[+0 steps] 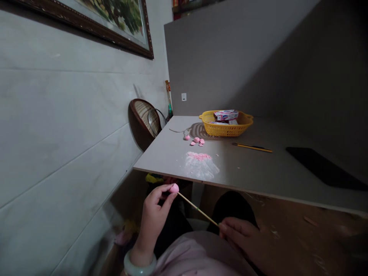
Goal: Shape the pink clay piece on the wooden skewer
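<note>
Grey table (163, 153), dim light, delicate hold

Pink crumbs (199, 156) lie on top. Nearer us, our left hand (155, 207) pinches a pink lump (174, 188) at a thin stick's (197, 209) far tip; our right hand (238, 232) grips its near end. Squeezing hard could crumble the lump; jerking the stick might drop it.

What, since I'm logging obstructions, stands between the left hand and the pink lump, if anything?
Nothing visible: the left hand pinches the pink lump directly. The thin stick runs from the lump to the right hand, without coming between.
</note>
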A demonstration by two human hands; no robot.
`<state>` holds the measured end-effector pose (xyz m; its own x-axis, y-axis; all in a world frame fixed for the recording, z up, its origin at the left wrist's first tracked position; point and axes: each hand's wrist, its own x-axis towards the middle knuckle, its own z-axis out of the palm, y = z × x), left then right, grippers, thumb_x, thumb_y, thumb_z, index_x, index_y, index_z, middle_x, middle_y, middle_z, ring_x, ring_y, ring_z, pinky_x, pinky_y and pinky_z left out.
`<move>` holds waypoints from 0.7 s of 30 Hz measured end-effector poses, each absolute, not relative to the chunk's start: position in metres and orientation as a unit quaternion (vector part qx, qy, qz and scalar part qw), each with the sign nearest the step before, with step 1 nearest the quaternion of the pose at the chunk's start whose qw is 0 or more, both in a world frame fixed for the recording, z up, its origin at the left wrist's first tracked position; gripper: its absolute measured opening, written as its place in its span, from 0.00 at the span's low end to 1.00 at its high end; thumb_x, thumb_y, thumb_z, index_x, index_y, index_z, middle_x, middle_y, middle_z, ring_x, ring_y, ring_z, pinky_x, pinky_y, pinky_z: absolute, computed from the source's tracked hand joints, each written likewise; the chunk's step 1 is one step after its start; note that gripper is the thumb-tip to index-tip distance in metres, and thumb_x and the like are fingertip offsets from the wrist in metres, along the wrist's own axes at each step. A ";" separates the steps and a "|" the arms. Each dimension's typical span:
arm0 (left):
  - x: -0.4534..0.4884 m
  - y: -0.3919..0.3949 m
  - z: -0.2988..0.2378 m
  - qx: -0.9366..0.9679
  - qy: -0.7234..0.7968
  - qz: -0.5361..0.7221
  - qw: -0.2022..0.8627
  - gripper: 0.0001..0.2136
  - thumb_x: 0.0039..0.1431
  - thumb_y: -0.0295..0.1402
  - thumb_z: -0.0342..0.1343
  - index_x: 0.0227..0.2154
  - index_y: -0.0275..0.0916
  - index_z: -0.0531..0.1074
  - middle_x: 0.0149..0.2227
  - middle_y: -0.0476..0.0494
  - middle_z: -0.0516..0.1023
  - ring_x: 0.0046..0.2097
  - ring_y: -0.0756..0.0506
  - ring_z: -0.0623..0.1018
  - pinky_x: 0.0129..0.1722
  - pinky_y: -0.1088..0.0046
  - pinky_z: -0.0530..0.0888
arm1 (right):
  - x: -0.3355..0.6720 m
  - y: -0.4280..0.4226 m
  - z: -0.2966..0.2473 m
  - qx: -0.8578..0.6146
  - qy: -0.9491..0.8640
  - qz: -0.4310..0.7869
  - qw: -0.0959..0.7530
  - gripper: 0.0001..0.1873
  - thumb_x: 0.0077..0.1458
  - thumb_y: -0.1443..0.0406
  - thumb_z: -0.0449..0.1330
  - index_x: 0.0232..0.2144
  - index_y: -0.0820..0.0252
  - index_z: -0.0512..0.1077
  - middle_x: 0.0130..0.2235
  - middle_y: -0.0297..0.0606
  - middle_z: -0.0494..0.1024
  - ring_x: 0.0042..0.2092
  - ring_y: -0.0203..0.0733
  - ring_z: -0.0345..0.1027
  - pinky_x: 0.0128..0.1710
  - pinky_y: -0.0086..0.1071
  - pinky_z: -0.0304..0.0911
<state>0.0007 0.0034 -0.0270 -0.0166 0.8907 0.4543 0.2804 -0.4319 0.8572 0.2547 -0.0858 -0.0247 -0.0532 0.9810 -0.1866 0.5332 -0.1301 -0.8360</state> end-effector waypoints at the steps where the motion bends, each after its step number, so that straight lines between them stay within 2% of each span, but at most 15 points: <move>1: -0.001 0.004 -0.027 0.647 0.455 0.547 0.274 0.07 0.59 0.36 0.65 0.39 0.42 0.82 0.41 0.42 0.86 0.42 0.42 0.84 0.42 0.69 0.80 | 0.253 -0.087 -0.026 -0.628 -0.605 0.409 0.269 0.22 0.63 0.50 0.51 0.26 0.55 0.75 0.21 0.31 0.74 0.25 0.38 0.69 0.25 0.28 0.61; 4: -0.004 0.007 -0.031 0.646 0.462 0.545 0.269 0.08 0.59 0.37 0.65 0.40 0.42 0.82 0.41 0.42 0.86 0.42 0.42 0.84 0.43 0.68 0.80 | 0.254 -0.096 -0.034 -0.649 -0.636 0.296 0.295 0.16 0.63 0.52 0.54 0.42 0.52 0.77 0.36 0.37 0.81 0.36 0.45 0.75 0.37 0.34 0.66; 6: -0.004 0.008 -0.034 0.641 0.473 0.542 0.266 0.09 0.60 0.38 0.65 0.40 0.42 0.82 0.41 0.41 0.86 0.42 0.42 0.84 0.44 0.67 0.80 | 0.258 -0.099 -0.040 -0.657 -0.639 0.216 0.336 0.16 0.62 0.52 0.55 0.41 0.51 0.77 0.41 0.40 0.81 0.41 0.48 0.74 0.42 0.38 0.65; 7: -0.004 0.007 -0.034 0.639 0.478 0.541 0.265 0.09 0.60 0.38 0.65 0.40 0.42 0.81 0.41 0.41 0.86 0.42 0.42 0.84 0.44 0.67 0.80 | 0.260 -0.098 -0.042 -0.656 -0.631 0.221 0.350 0.16 0.62 0.51 0.54 0.39 0.52 0.77 0.41 0.41 0.81 0.42 0.48 0.74 0.43 0.38 0.65; 8: -0.003 0.007 -0.035 0.637 0.481 0.541 0.264 0.09 0.60 0.39 0.65 0.41 0.42 0.81 0.42 0.41 0.86 0.42 0.42 0.84 0.43 0.67 0.80 | 0.261 -0.095 -0.044 -0.650 -0.620 0.264 0.351 0.17 0.62 0.50 0.54 0.36 0.52 0.76 0.39 0.41 0.81 0.41 0.47 0.73 0.42 0.36 0.64; 10: -0.002 0.005 -0.033 0.641 0.476 0.543 0.260 0.08 0.61 0.38 0.64 0.41 0.42 0.81 0.42 0.41 0.86 0.43 0.42 0.84 0.43 0.67 0.80 | 0.261 -0.086 -0.048 -0.624 -0.592 0.407 0.309 0.23 0.60 0.45 0.53 0.30 0.54 0.74 0.28 0.36 0.76 0.30 0.41 0.69 0.31 0.31 0.63; 12: -0.002 0.002 -0.030 0.657 0.461 0.540 0.252 0.07 0.62 0.37 0.64 0.41 0.42 0.81 0.42 0.42 0.86 0.43 0.42 0.83 0.43 0.67 0.79 | 0.258 -0.077 -0.050 -0.589 -0.567 0.519 0.251 0.30 0.56 0.38 0.51 0.24 0.56 0.72 0.17 0.28 0.63 0.18 0.35 0.55 0.19 0.29 0.53; 13: -0.002 0.001 -0.028 0.667 0.454 0.537 0.248 0.07 0.62 0.36 0.64 0.40 0.42 0.81 0.42 0.42 0.86 0.43 0.42 0.83 0.43 0.68 0.79 | 0.256 -0.074 -0.051 -0.576 -0.562 0.546 0.234 0.32 0.54 0.36 0.49 0.23 0.56 0.70 0.15 0.25 0.57 0.16 0.33 0.48 0.16 0.29 0.48; 14: -0.003 0.001 -0.026 0.673 0.450 0.533 0.246 0.07 0.61 0.36 0.64 0.40 0.42 0.82 0.42 0.42 0.86 0.43 0.42 0.83 0.42 0.68 0.79 | 0.254 -0.073 -0.051 -0.571 -0.559 0.554 0.233 0.33 0.54 0.35 0.49 0.22 0.56 0.69 0.14 0.23 0.55 0.16 0.33 0.47 0.16 0.28 0.46; 15: -0.003 0.001 -0.025 0.675 0.450 0.531 0.245 0.06 0.61 0.36 0.64 0.40 0.42 0.82 0.41 0.42 0.86 0.42 0.42 0.83 0.42 0.69 0.79 | 0.252 -0.074 -0.050 -0.573 -0.561 0.548 0.240 0.32 0.57 0.37 0.48 0.24 0.56 0.70 0.16 0.25 0.59 0.18 0.33 0.51 0.18 0.28 0.50; 16: -0.003 0.001 -0.025 0.670 0.455 0.532 0.246 0.06 0.60 0.36 0.65 0.39 0.42 0.82 0.41 0.42 0.86 0.42 0.42 0.84 0.41 0.69 0.79 | 0.251 -0.076 -0.050 -0.585 -0.571 0.515 0.258 0.29 0.60 0.41 0.49 0.27 0.57 0.71 0.20 0.27 0.65 0.21 0.35 0.59 0.22 0.28 0.55; 18: -0.004 0.003 -0.025 0.649 0.470 0.543 0.251 0.07 0.59 0.36 0.66 0.38 0.42 0.83 0.40 0.42 0.86 0.40 0.43 0.84 0.40 0.70 0.79 | 0.252 -0.084 -0.048 -0.625 -0.617 0.368 0.307 0.19 0.65 0.50 0.52 0.36 0.57 0.75 0.31 0.35 0.77 0.33 0.40 0.71 0.35 0.32 0.64; 19: -0.003 0.004 -0.026 0.636 0.478 0.549 0.256 0.07 0.58 0.36 0.67 0.38 0.42 0.83 0.40 0.42 0.86 0.39 0.43 0.84 0.40 0.70 0.79 | 0.254 -0.088 -0.048 -0.638 -0.643 0.272 0.325 0.16 0.65 0.54 0.53 0.40 0.56 0.76 0.37 0.39 0.80 0.38 0.44 0.74 0.40 0.36 0.65; 21: -0.002 0.005 -0.027 0.611 0.488 0.557 0.279 0.08 0.56 0.37 0.68 0.37 0.42 0.83 0.38 0.42 0.87 0.37 0.43 0.84 0.39 0.70 0.80 | 0.258 -0.096 -0.048 -0.639 -0.677 0.124 0.343 0.14 0.66 0.57 0.54 0.43 0.54 0.76 0.41 0.42 0.82 0.41 0.48 0.76 0.42 0.39 0.66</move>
